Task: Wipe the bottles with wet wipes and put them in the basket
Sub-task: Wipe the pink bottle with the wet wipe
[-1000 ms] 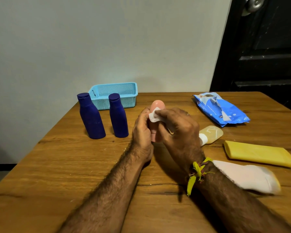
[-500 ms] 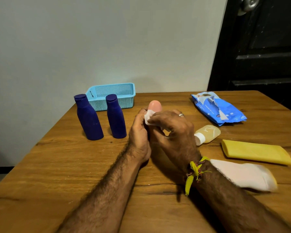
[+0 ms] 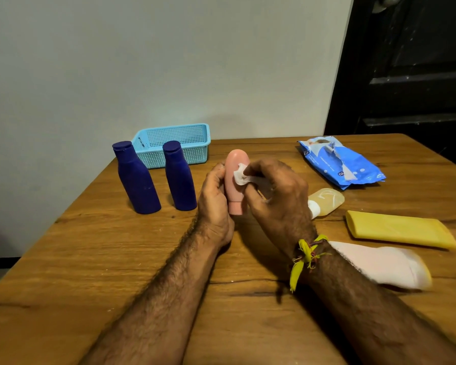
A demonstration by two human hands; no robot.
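On the wooden counter (image 3: 95, 262), two dark blue bottles (image 3: 137, 179) (image 3: 180, 177) stand upright at the left, just in front of the light blue basket (image 3: 174, 143). At centre the left hand (image 3: 213, 204) has its grip wrapped around a pink bottle (image 3: 236, 180), cap end down, while the right hand (image 3: 277, 198) pinches a white wipe (image 3: 241, 175) against its side. Behind the right hand lies a small clear bottle (image 3: 325, 201). Further right lie a blue wipes pack (image 3: 340, 163), a yellow bottle (image 3: 398, 229) and a white bottle (image 3: 382, 267), partly hidden by the right forearm.

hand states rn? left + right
Left hand: closed, holding the pink bottle.
Right hand: closed, pinching the wet wipe against the pink bottle.
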